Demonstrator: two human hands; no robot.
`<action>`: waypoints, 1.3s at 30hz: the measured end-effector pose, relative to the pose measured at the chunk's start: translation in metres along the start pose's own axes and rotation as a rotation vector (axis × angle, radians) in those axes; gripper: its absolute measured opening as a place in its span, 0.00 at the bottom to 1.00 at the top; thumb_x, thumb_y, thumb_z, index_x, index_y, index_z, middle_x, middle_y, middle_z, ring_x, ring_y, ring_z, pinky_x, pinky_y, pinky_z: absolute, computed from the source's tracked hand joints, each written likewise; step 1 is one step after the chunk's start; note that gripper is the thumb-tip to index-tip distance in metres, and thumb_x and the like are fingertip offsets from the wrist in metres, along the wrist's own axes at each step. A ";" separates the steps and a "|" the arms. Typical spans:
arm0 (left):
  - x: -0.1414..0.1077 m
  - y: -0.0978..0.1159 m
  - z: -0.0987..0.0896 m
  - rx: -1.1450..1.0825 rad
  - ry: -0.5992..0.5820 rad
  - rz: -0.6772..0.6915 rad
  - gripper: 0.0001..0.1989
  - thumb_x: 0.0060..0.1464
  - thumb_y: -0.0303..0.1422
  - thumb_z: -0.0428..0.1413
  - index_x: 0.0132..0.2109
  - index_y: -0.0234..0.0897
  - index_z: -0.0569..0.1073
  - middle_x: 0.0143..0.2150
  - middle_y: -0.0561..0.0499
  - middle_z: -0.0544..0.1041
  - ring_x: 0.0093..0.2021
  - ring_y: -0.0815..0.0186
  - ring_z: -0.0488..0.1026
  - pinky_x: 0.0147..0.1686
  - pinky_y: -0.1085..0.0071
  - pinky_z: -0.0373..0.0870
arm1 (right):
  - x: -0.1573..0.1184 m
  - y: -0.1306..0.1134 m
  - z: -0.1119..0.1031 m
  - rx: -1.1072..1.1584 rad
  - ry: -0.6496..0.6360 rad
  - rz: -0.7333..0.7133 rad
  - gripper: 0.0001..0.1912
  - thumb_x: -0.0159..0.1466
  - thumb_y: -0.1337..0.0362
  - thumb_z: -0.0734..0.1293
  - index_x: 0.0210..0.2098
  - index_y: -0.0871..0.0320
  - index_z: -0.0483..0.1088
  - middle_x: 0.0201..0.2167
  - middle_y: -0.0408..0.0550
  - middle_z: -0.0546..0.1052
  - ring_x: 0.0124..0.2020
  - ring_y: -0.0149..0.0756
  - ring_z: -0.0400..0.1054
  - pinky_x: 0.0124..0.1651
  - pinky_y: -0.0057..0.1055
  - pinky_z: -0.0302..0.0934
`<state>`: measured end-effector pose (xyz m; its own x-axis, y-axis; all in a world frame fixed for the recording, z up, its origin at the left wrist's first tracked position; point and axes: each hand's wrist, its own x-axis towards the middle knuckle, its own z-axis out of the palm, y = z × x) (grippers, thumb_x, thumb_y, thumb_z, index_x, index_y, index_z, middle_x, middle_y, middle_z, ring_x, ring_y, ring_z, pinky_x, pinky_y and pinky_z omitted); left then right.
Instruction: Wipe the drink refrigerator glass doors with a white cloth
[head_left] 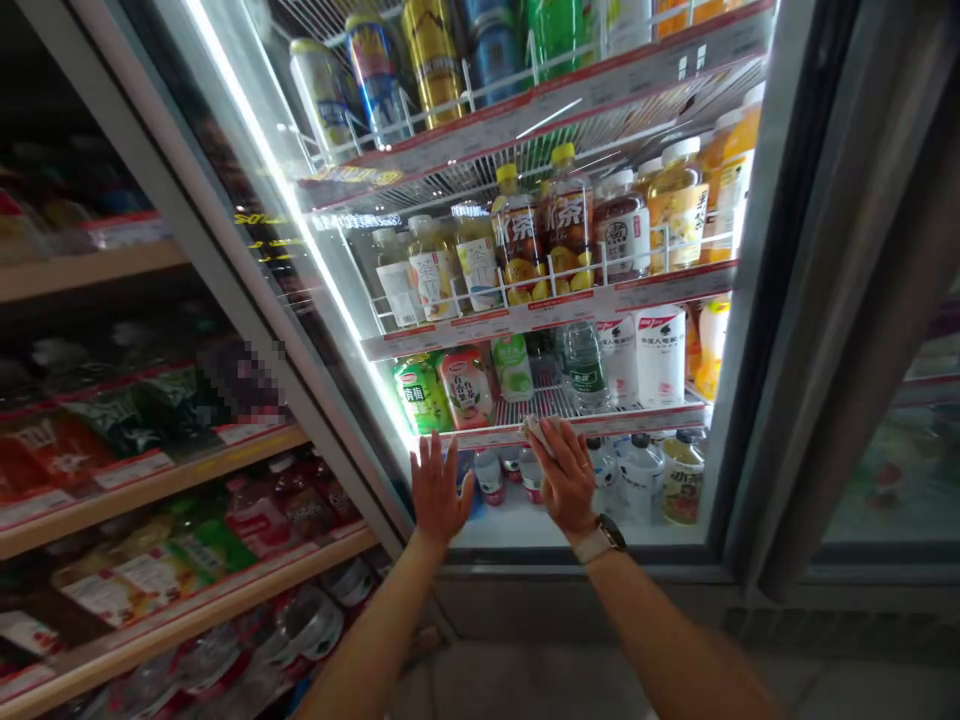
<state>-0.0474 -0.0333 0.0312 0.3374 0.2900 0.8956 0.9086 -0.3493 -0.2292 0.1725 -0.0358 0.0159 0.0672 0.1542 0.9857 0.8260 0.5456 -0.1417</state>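
Observation:
My right hand (566, 478), with a watch (609, 533) at its wrist, presses a pale, crumpled cloth (538, 432) against the front strip of a lower fridge shelf (495, 437). Part of the cloth is hidden under the fingers. At the left end of the same strip, my left hand (441, 490) is raised with its fingers spread and nothing in it. Behind the strip stand a green bottle (421, 392), a red bottle (466, 385) and a clear water bottle (583, 368). Two white bottles (660, 355) stand further right.
Higher wire shelves hold tea bottles (568, 215) and drink cans (433, 60). Several bottles (682, 475) stand on the fridge floor below the strip. A lit frame edge (300, 215) borders the left side. Wooden shelves (172, 455) with drinks are at left, and a dark door frame (795, 300) at right.

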 end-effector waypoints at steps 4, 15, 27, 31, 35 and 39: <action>0.003 -0.025 0.006 0.057 -0.002 -0.095 0.37 0.64 0.37 0.50 0.72 0.39 0.40 0.74 0.39 0.42 0.73 0.53 0.35 0.69 0.46 0.43 | -0.003 -0.013 0.010 -0.026 -0.044 0.028 0.32 0.68 0.73 0.54 0.70 0.50 0.50 0.66 0.48 0.64 0.70 0.42 0.48 0.71 0.46 0.44; -0.010 -0.045 0.007 0.048 -0.076 0.015 0.39 0.62 0.47 0.51 0.72 0.41 0.42 0.72 0.40 0.51 0.73 0.54 0.43 0.69 0.51 0.47 | -0.019 -0.040 0.024 -0.058 -0.382 -0.318 0.33 0.65 0.78 0.54 0.67 0.52 0.58 0.63 0.45 0.67 0.69 0.35 0.53 0.71 0.38 0.45; 0.002 -0.054 -0.012 0.009 -0.082 -0.154 0.44 0.56 0.49 0.57 0.72 0.41 0.46 0.73 0.38 0.50 0.72 0.46 0.43 0.66 0.42 0.49 | 0.173 -0.080 0.050 -0.139 -0.255 -0.449 0.36 0.68 0.77 0.52 0.72 0.49 0.39 0.70 0.42 0.55 0.72 0.40 0.41 0.72 0.47 0.43; 0.003 -0.060 -0.021 -0.015 -0.130 -0.242 0.53 0.54 0.49 0.59 0.72 0.35 0.35 0.73 0.32 0.41 0.72 0.44 0.40 0.64 0.40 0.53 | 0.139 -0.084 0.057 -0.128 -0.404 -0.594 0.36 0.67 0.76 0.54 0.72 0.55 0.42 0.70 0.45 0.55 0.72 0.39 0.42 0.72 0.44 0.45; -0.010 -0.061 -0.025 -0.066 -0.230 -0.206 0.58 0.51 0.46 0.63 0.72 0.37 0.30 0.73 0.33 0.38 0.72 0.45 0.39 0.65 0.43 0.55 | 0.073 -0.072 0.059 -0.029 -0.596 -0.795 0.32 0.67 0.74 0.58 0.70 0.58 0.50 0.67 0.48 0.62 0.70 0.36 0.49 0.68 0.39 0.54; -0.021 -0.060 -0.025 -0.064 -0.257 -0.189 0.63 0.46 0.44 0.67 0.72 0.39 0.30 0.73 0.34 0.39 0.72 0.46 0.39 0.65 0.45 0.56 | 0.047 -0.063 0.056 0.018 -0.731 -0.944 0.28 0.69 0.71 0.59 0.68 0.58 0.55 0.65 0.48 0.66 0.67 0.33 0.55 0.65 0.36 0.59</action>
<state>-0.1151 -0.0406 0.0361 0.2229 0.5677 0.7925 0.9464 -0.3210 -0.0362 0.0923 -0.0166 0.0656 -0.9015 0.1152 0.4171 0.3697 0.7060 0.6041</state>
